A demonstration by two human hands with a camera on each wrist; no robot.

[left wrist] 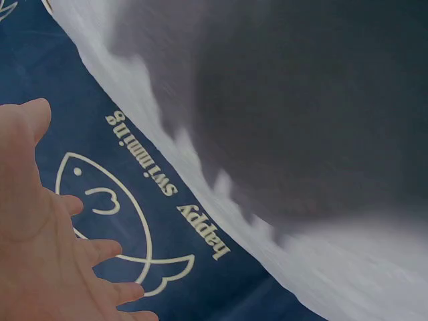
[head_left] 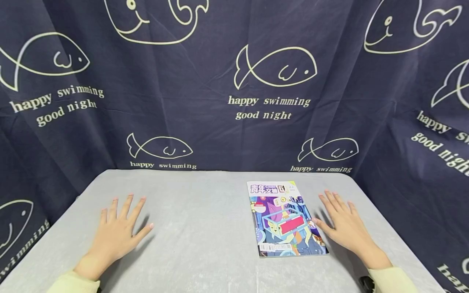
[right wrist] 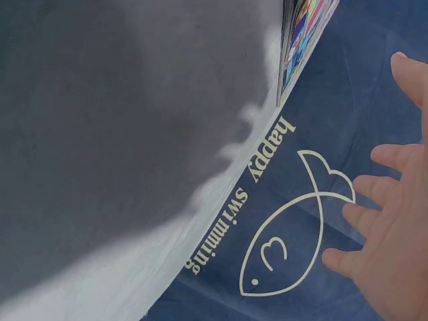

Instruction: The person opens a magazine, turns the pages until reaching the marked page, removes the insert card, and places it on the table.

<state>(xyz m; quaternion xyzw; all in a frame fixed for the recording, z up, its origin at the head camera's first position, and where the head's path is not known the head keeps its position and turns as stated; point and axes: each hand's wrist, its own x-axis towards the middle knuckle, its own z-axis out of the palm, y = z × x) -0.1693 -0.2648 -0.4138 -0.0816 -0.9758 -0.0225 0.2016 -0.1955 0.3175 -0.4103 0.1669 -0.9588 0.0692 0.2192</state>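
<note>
L hand (head_left: pixel 119 232) and R hand (head_left: pixel 344 226), fingers spread wide, both empty, hover over a grey surface (head_left: pixel 190 228). A mag (head_left: pixel 287 219) titled "青年文摘" lies flat just L of the R hand; the navy curtain (head_left: pixel 216 134) facing me reads "happy swimming good night."

Cream lettering (head_left: pixel 269 101) on the dark navy fabric curtain (head_left: pixel 216 93) repeats "happy swimming", facing the left hand (head_left: pixel 117 234) and the right hand (head_left: pixel 342 226). Beneath that, "good night" reads whole midway between and beyond the hands, and also outward of the left one; outward of the right, the frame edge clips the words. On the thumb side of the right hand, the rectangular paper magazine with a multicoloured illustrated cover (head_left: pixel 283 228) bears the purple title (head_left: pixel 264 189) 青年文摘. Its corner number (head_left: pixel 291 187) and barcode print (head_left: pixel 275 247) are too small to read surely.
</note>
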